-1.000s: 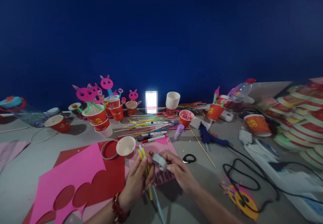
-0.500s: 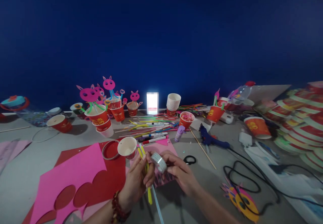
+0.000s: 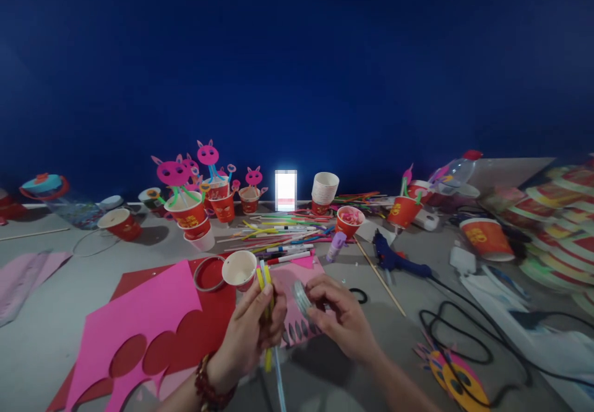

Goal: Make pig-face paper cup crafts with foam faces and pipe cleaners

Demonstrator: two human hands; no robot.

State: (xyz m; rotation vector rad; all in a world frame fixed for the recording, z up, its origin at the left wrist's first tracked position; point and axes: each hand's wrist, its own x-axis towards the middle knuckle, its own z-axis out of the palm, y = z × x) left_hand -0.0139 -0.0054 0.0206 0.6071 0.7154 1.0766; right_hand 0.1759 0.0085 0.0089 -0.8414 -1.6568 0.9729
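Observation:
My left hand [image 3: 257, 316], with a beaded bracelet at the wrist, is closed around yellow sticks [image 3: 260, 276] and a pale blue-white stick [image 3: 279, 378] that reaches down toward the bottom edge. My right hand [image 3: 341, 313] pinches a roll of clear tape [image 3: 301, 296] between thumb and fingers, a little to the right of the bundle. A white-lined paper cup [image 3: 240, 268] stands just behind my left hand. Beneath the hands lies a pink sheet [image 3: 297, 273] with cut-out slots.
Magenta and red sheets [image 3: 148, 294] cover the left front. Decorated cups [image 3: 185, 211], scattered pens and sticks [image 3: 278, 232] stand or lie behind. On the right are a blue glue gun [image 3: 401, 262], its black cable, a wooden stick [image 3: 383, 279] and a tipped cup [image 3: 487, 239].
The tape roll has turned and moved right, away from the sticks, with my right hand. My left hand still grips the sticks, now more upright. The whole view has shifted slightly.

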